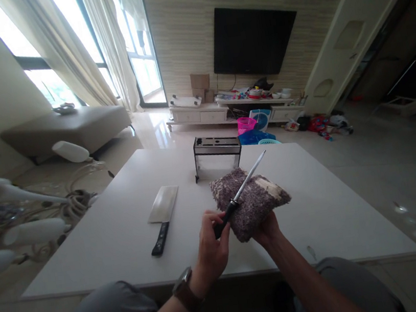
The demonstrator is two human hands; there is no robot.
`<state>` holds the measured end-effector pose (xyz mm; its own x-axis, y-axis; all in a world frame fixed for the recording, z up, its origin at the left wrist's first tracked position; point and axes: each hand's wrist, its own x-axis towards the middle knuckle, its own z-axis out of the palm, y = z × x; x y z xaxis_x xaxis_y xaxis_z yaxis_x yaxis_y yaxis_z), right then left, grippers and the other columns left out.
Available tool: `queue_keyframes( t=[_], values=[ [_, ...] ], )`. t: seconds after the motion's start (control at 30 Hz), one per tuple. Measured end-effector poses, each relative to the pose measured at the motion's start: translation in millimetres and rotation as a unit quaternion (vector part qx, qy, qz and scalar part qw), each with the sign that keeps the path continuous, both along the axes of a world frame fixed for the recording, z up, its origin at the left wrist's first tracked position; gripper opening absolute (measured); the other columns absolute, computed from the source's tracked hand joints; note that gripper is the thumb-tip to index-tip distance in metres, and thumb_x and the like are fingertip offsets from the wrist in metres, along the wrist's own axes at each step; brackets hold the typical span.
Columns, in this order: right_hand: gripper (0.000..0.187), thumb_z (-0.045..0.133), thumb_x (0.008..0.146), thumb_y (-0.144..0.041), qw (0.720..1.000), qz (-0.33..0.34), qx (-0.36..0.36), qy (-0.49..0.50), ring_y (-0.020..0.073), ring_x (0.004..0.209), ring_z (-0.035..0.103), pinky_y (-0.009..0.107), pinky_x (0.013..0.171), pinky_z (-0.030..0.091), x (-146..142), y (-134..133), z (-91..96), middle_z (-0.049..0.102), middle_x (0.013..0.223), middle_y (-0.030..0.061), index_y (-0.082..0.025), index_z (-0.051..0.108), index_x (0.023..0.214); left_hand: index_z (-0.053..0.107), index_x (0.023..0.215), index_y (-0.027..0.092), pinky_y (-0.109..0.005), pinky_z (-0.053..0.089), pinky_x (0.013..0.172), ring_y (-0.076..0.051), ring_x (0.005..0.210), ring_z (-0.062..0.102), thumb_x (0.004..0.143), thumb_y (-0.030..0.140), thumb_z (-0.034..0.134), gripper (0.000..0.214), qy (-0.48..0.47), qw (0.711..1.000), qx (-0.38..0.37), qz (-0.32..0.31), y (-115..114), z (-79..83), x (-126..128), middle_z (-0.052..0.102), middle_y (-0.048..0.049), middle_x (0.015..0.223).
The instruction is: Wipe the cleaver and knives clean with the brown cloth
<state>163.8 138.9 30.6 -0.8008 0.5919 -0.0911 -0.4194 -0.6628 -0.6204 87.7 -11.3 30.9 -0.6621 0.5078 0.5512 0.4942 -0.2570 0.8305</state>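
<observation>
My left hand (212, 248) is closed round the black handle of a sharpening steel (248, 177); its grey rod points up and to the right. My right hand (269, 229) supports a shaggy purple-grey and cream cloth (253, 218) from below, its fingers mostly hidden under it. The steel lies across the top of the cloth, apparently touching it. To the left, a cleaver (165, 204) rests flat on the white table (121, 230), black handle toward me. Behind the cloth stands a knife block (217, 145) with a slotted black top and clear sides.
On the left, a lamp with white shades (35, 232) and coiled cables sits beside the table. Beyond the table are a pink basket (246, 125), blue items and a low white cabinet (196, 115). A grey bench (72, 126) stands by the window.
</observation>
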Motion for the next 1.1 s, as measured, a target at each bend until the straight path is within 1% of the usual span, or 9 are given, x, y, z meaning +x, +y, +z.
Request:
queue_keyframes(
  t=[0.13,0.23,0.37,0.47,0.6,0.73,0.8,0.9,1.1],
  values=[
    [0.03,0.077,0.075,-0.038,0.997,0.066,0.002,-0.038,0.0278,0.105,0.07,0.048,0.098,0.056,2,-4,7.8,0.078,0.101,0.0063,-0.022,0.073,0.099,0.044,0.097,0.023,-0.031,0.051,0.083,-0.018,0.099,0.06,0.095,0.014,0.056,0.014,0.02,1.0,0.001,-0.003,-2,1.1,2,0.054,-0.0047,0.101],
    [0.034,0.081,0.07,-0.04,0.996,0.084,0.012,-0.04,0.0299,0.105,0.07,0.05,0.097,0.056,4,-4,11.7,0.078,0.1,0.0074,-0.022,0.073,0.096,0.044,0.096,0.023,-0.032,0.051,0.084,-0.019,0.1,0.059,0.095,0.015,0.055,0.014,0.023,1.0,0.003,-0.009,-2,0.5,3,0.053,-0.0052,0.101],
    [0.043,0.082,0.065,-0.051,0.999,0.032,-0.012,-0.042,0.0337,0.108,0.069,0.055,0.098,0.054,5,0,12.1,0.078,0.097,0.0073,-0.022,0.073,0.095,0.043,0.097,0.024,-0.032,0.051,0.083,-0.017,0.095,0.06,0.096,0.016,0.055,0.014,-0.013,1.0,0.012,-0.018,-2,-0.9,1,0.055,-0.0052,0.104],
    [0.049,0.075,0.071,-0.059,0.999,0.007,-0.016,-0.031,0.0345,0.112,0.068,0.058,0.098,0.053,4,1,18.1,0.078,0.105,0.0087,-0.021,0.073,0.101,0.044,0.097,0.024,-0.031,0.051,0.08,-0.016,0.09,0.06,0.097,0.015,0.054,0.013,-0.015,0.999,0.014,-0.026,-3,-2.5,-2,0.054,-0.0044,0.103],
    [0.046,0.066,0.084,-0.053,0.999,0.031,0.014,0.007,0.0325,0.119,0.065,0.056,0.102,0.05,-1,-5,38.7,0.073,0.122,0.0088,-0.022,0.07,0.118,0.044,0.097,0.023,-0.03,0.05,0.076,-0.016,0.089,0.058,0.095,0.012,0.054,0.015,0.054,0.998,0.006,-0.024,-6,-5.2,-6,0.051,-0.0041,0.1],
    [0.05,0.065,0.085,-0.056,0.999,0.027,0.016,0.035,0.0339,0.12,0.064,0.059,0.101,0.049,-3,-12,53.0,0.072,0.124,0.0086,-0.022,0.069,0.121,0.045,0.1,0.023,-0.032,0.051,0.082,-0.018,0.095,0.057,0.094,0.007,0.053,0.018,0.15,0.988,-0.019,-0.022,-7,-8.0,-3,0.052,-0.0054,0.1],
    [0.058,0.063,0.082,-0.066,0.999,0.01,0.001,0.036,0.0345,0.122,0.063,0.061,0.099,0.051,-2,-12,49.8,0.072,0.124,0.0082,-0.024,0.068,0.122,0.046,0.103,0.022,-0.033,0.052,0.083,-0.019,0.095,0.057,0.094,0.008,0.051,0.018,0.162,0.986,-0.039,-0.021,-6,-9.3,-1,0.052,-0.0064,0.102],
    [0.063,0.066,0.076,-0.072,1.0,0.01,-0.027,0.006,0.0338,0.121,0.064,0.059,0.098,0.052,0,-8,32.4,0.075,0.116,0.008,-0.024,0.069,0.117,0.047,0.106,0.022,-0.034,0.052,0.085,-0.019,0.096,0.057,0.095,0.01,0.051,0.017,0.162,0.985,-0.056,-0.014,-4,-10.5,1,0.052,-0.0071,0.103],
    [0.037,0.079,0.072,-0.045,0.996,0.042,-0.055,-0.052,0.0334,0.108,0.071,0.056,0.098,0.054,-2,-2,0.6,0.079,0.094,0.0081,-0.019,0.072,0.098,0.045,0.111,0.022,-0.036,0.052,0.088,-0.02,0.1,0.056,0.094,0.008,0.052,0.024,0.167,0.983,-0.062,-0.035,-5,-10.6,4,0.05,-0.0084,0.107]
  ],
)
